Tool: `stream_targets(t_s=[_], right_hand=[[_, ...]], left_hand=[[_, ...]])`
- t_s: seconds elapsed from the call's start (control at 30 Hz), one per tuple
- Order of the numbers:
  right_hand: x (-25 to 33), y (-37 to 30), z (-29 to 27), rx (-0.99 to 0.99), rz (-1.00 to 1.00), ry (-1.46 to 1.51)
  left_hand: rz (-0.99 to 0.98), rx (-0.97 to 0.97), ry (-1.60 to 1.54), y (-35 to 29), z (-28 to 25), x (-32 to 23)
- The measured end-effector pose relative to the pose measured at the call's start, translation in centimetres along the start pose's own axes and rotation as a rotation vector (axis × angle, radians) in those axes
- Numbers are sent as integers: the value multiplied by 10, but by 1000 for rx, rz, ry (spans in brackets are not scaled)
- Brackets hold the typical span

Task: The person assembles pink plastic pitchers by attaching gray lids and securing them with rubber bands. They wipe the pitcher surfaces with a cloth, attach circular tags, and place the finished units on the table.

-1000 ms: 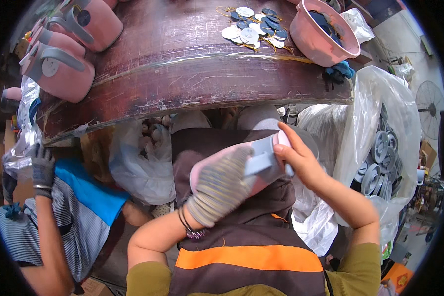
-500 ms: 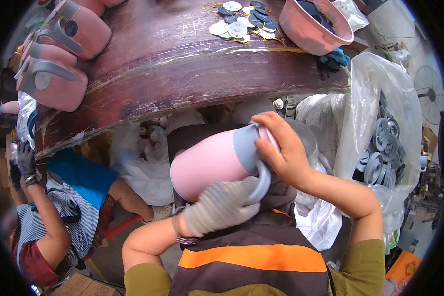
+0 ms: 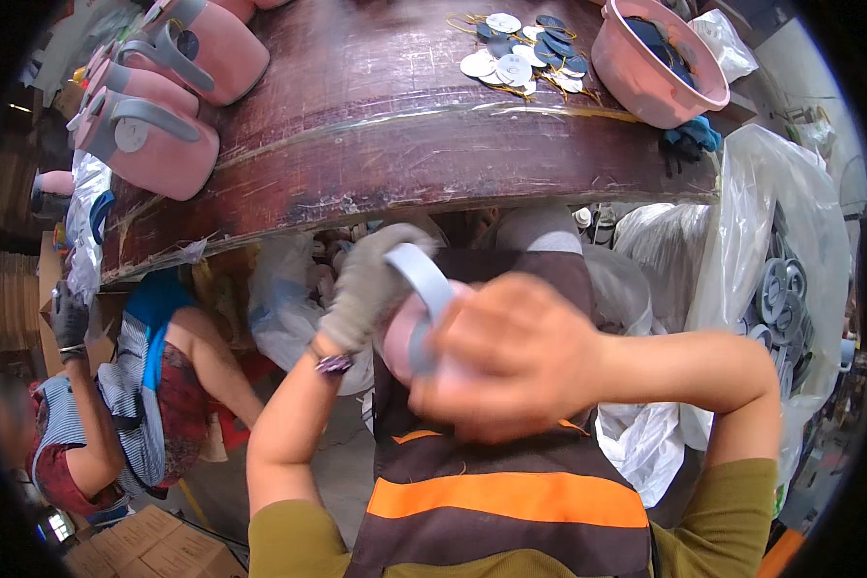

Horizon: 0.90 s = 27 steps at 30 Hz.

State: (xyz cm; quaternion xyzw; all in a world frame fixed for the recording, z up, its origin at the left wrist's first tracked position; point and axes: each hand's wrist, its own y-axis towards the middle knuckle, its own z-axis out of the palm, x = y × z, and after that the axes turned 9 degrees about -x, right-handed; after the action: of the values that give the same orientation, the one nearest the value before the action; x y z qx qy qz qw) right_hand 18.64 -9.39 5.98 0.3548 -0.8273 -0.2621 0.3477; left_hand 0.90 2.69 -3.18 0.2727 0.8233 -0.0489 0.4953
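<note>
Above my lap, a pink jug [image 3: 405, 328] with a grey collar and a looped grey handle [image 3: 420, 275] is tilted, its collar end toward me. My left hand [image 3: 366, 279], in a grey knit glove, is closed on the jug's far left side beside the handle. My bare right hand [image 3: 515, 356], blurred by motion, curls over the collar end and hides most of it. Something pale pink shows between its fingers, too smeared to make out.
Several pink jugs [image 3: 159, 144] stand at the left of the dark red table [image 3: 395, 159]. Round tags [image 3: 515, 67] and a pink basin [image 3: 636, 82] lie farther back. A plastic bag [image 3: 742, 222] of grey lids [image 3: 775, 289] stands right. A co-worker [image 3: 106, 414] sits left.
The jug has turned so its collar end faces me. My left hand has moved up to its far side, my right hand down toward my body. The whole view has shifted a little.
</note>
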Motion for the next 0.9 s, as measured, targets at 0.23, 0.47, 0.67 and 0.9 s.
stream_targets(t_s=[0.23,0.47,0.67,0.9], right_hand=[[-65,-41,-20,27,870,-152],[-56,-47,-59,256,952,109],[-29,-46,-58,361,265,24],[-56,-65,-32,166,490,67]], left_hand=[[-68,123,7,-51,21,-75],[-35,159,-91,-14,17,-57],[-164,342,-494,3,8,0],[-452,572,-553,-37,-11,-49]])
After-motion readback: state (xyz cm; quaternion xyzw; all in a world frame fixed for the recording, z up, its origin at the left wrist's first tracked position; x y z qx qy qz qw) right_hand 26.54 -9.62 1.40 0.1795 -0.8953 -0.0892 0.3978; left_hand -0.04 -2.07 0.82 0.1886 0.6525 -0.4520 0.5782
